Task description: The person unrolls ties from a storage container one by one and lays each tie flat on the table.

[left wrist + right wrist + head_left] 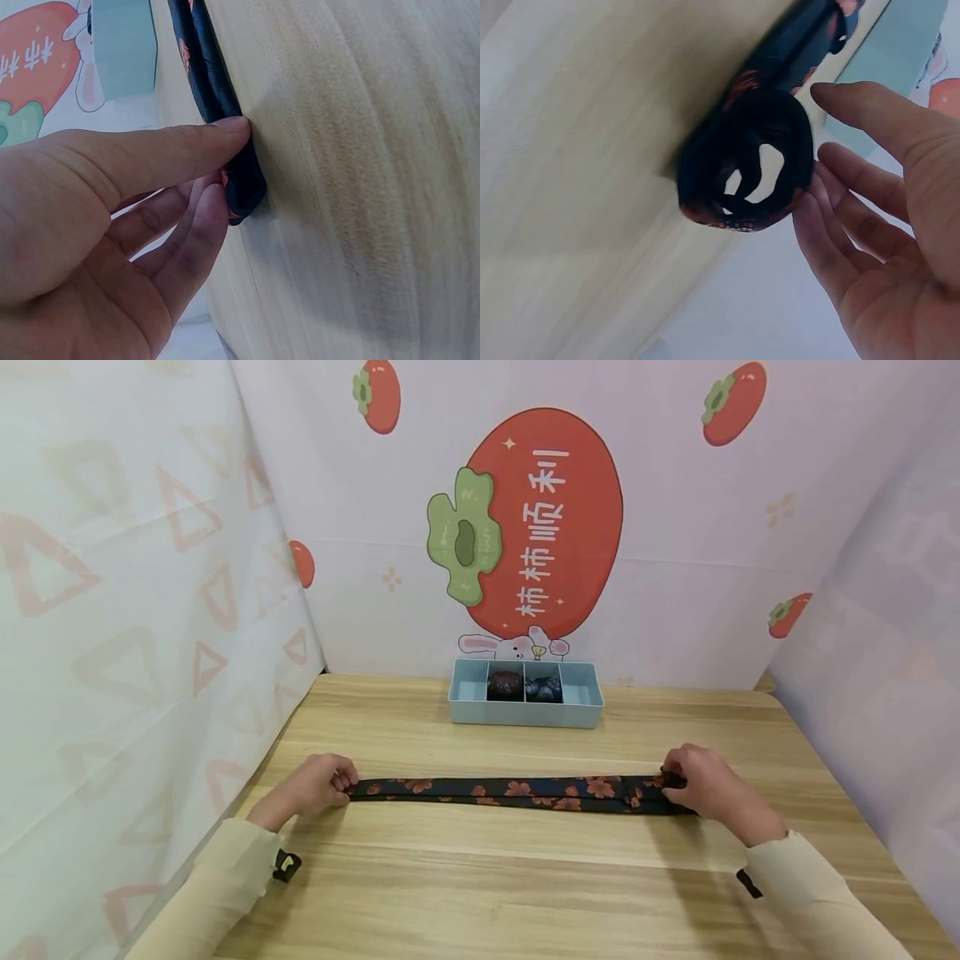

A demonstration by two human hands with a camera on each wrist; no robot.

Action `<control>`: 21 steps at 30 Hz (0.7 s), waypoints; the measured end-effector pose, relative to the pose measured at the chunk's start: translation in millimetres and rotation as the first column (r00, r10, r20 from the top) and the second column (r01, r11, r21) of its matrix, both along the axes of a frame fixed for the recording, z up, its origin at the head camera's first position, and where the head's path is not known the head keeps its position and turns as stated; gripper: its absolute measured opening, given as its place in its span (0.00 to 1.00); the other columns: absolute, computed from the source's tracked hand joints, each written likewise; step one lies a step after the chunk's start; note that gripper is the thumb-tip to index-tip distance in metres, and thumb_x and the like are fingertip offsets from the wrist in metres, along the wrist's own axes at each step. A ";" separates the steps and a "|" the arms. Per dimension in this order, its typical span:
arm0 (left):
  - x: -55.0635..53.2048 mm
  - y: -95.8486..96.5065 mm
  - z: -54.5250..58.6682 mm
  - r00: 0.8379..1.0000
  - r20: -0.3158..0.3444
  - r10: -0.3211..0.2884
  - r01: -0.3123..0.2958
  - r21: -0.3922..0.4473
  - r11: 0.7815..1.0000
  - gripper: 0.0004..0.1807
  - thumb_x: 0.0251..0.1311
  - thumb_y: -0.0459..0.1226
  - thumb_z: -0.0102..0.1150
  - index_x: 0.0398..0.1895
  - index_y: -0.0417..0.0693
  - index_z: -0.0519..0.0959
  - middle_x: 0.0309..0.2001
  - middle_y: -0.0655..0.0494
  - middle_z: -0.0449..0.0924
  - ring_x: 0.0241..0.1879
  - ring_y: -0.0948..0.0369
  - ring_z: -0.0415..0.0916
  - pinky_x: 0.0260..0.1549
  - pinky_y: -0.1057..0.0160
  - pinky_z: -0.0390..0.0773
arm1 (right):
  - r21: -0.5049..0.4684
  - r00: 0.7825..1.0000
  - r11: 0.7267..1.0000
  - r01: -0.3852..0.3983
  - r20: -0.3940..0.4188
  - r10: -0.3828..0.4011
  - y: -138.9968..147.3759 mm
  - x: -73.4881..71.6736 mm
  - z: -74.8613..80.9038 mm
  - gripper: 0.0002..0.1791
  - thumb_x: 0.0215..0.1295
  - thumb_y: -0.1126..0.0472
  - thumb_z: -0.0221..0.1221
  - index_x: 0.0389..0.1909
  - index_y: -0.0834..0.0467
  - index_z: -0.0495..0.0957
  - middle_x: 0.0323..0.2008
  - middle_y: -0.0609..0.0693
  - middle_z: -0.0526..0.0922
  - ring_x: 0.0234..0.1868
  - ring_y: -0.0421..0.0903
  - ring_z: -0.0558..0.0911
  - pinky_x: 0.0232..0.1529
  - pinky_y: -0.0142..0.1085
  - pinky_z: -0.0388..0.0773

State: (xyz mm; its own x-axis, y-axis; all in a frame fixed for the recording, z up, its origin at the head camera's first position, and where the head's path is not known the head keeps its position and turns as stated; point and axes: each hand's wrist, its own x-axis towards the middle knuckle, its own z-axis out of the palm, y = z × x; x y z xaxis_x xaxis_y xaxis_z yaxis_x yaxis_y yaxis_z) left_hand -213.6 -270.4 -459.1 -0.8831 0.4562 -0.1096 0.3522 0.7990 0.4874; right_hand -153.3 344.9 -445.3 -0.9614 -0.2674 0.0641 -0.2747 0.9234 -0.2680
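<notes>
A dark necktie (517, 791) with orange flowers lies folded lengthwise in a long strip across the wooden table. At its left end my left hand (322, 783) pinches the narrow tip (246, 184) between thumb and fingers. My right hand (707, 783) is at the other end, its fingers curved round a loosely coiled part of the necktie (739, 217). In the right wrist view the coil shows gaps through its middle, and fingertips touch its side while the thumb is near its upper edge.
Behind the necktie stands a light blue box (525, 714) with several compartments. Its two middle ones hold a dark reddish roll (506, 686) and a dark blue roll (543, 688). A printed cloth (375, 610) hangs at the table's back, with more cloth along both sides.
</notes>
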 end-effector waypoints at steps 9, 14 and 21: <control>-5.9 -6.9 -4.0 1.000 -0.002 0.002 -0.002 0.000 1.000 0.12 0.53 0.23 0.76 0.38 0.42 0.84 0.35 0.54 0.84 0.35 0.63 0.78 0.35 0.63 0.82 | -0.012 0.999 0.999 0.042 -0.018 -0.042 26.5 3.1 -3.2 0.16 0.50 0.69 0.77 0.37 0.68 0.82 0.34 0.59 0.82 0.34 0.51 0.80 0.35 0.47 0.81; -8.9 -9.4 -4.4 1.000 0.005 0.012 -0.011 -0.008 1.000 0.13 0.53 0.23 0.76 0.37 0.43 0.84 0.35 0.53 0.84 0.35 0.62 0.79 0.36 0.63 0.82 | -0.021 0.997 0.997 0.075 -0.018 -0.075 43.4 4.5 -0.6 0.15 0.52 0.69 0.77 0.36 0.69 0.82 0.33 0.59 0.83 0.33 0.52 0.80 0.34 0.48 0.80; -8.9 -6.1 -0.1 1.000 0.000 0.008 -0.008 -0.031 0.999 0.12 0.52 0.23 0.76 0.36 0.43 0.84 0.34 0.53 0.83 0.34 0.62 0.78 0.36 0.64 0.81 | -0.005 0.996 0.996 0.092 -0.016 -0.092 46.1 7.6 4.8 0.13 0.54 0.67 0.75 0.36 0.68 0.83 0.32 0.57 0.83 0.32 0.51 0.80 0.34 0.48 0.80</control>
